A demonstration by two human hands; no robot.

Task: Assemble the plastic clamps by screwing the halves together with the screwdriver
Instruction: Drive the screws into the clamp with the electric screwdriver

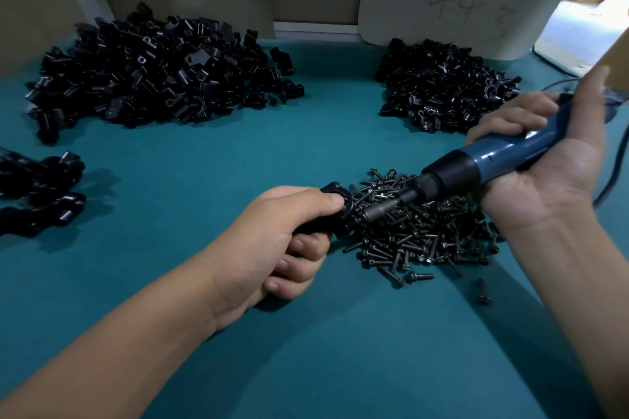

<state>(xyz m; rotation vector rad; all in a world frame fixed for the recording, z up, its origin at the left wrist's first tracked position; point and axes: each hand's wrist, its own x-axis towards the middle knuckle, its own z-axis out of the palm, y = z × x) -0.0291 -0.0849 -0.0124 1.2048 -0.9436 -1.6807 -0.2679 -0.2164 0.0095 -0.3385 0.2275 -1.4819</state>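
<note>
1. A small group of black clamp pieces (41, 194) is seen at 9 o'clock on the teal table (204, 153), cut off by the frame edge.
2. A large pile of black clamp halves (160, 75) is spread at 10 to 11 o'clock, near the back wall.
3. The left hand (282, 241) is placed at centre, fingers curled round a black clamp (335, 204); the thumb is pressed on top of its ring end. The clamp is held just above the table, at the 9 o'clock edge of the screw heap.
4. The screw heap (418, 231) is lying at 3 to 4 o'clock of centre; 1 stray screw (482, 291) is set apart at its 5 o'clock side.
5. The blue electric screwdriver (476, 167) is angled down toward 8 o'clock, its metal bit end (381, 209) brought against the clamp; whether a screw is seated cannot be told.
6. A 2nd pile of black clamp halves (442, 85) is seen at 1 o'clock, below a pale board marked 44 (456, 0).
7. The right hand (544, 160) is wrapped round the screwdriver body at 3 o'clock, palm facing up, fingers closed over it; a cable (612, 177) is trailing off behind.
</note>
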